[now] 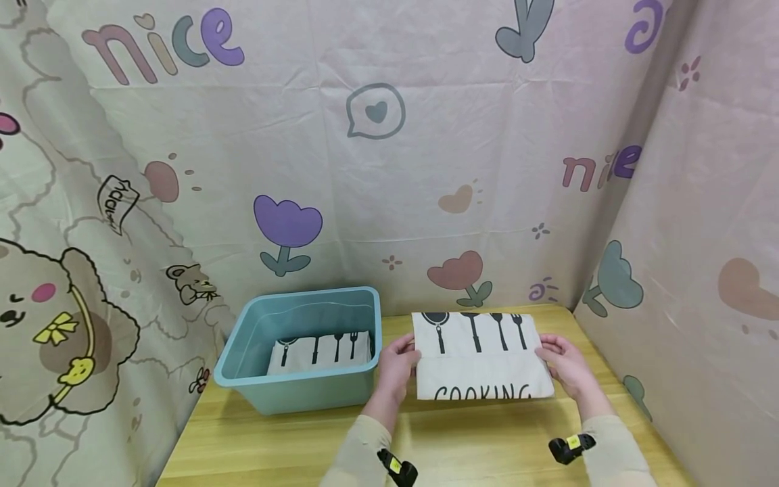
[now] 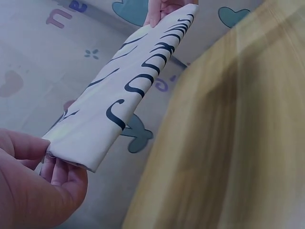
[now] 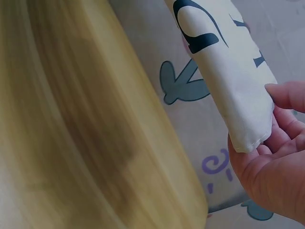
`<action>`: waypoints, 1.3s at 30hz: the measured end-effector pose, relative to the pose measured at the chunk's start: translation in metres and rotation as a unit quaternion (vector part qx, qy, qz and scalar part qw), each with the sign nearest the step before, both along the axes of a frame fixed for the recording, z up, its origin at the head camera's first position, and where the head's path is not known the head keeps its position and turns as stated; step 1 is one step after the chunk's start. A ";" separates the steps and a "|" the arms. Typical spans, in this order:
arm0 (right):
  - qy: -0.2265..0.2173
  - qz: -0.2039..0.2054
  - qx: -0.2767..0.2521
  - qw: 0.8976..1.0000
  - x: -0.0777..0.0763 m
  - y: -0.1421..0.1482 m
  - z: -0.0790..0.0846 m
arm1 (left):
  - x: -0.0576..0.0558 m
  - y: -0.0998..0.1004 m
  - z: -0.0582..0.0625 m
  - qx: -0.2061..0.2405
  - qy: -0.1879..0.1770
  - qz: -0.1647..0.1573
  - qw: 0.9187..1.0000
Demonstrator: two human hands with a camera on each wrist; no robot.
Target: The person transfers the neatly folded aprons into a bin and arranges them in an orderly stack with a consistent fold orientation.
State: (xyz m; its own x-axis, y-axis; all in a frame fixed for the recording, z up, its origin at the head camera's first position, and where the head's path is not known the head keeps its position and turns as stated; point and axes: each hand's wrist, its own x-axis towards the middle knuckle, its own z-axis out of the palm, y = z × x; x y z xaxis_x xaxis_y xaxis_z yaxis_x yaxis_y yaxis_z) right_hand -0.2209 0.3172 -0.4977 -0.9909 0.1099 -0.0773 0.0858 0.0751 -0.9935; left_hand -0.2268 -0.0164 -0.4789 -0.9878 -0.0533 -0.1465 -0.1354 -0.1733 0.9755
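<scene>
A folded white cloth (image 1: 481, 365) printed with black kitchen utensils and the word "COOKING" is held up above the table. My left hand (image 1: 397, 368) pinches its left edge, thumb on top and fingers beneath. At the opposite edge my right hand (image 1: 566, 365) grips it the same way. Both wrist views show the cloth (image 2: 124, 86) raised off the wood, its layers folded flat. To the left stands a blue plastic bin (image 1: 304, 389). Inside it lies another folded white cloth (image 1: 325, 353) with the same utensil print; its lower part is hidden by the bin's front wall.
The light wooden table (image 1: 475, 453) ends at a patterned curtain (image 1: 389, 176) behind and at both sides. The bin sits near the table's back left, just beside my left hand. Small black cameras (image 1: 572, 446) are strapped to both wrists.
</scene>
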 end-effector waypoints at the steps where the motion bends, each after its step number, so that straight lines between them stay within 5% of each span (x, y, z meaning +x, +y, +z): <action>1: 0.004 0.001 -0.002 1.000 0.000 -0.001 0.002 | 0.000 -0.001 0.003 0.000 0.003 0.000 1.000; 21: 0.048 0.011 -0.053 0.997 -0.008 -0.030 0.038 | -0.009 -0.036 0.042 -0.019 0.031 0.006 0.999; 39: 0.061 0.024 -0.093 0.993 -0.016 -0.077 0.056 | -0.007 -0.083 0.060 -0.013 0.048 0.025 0.998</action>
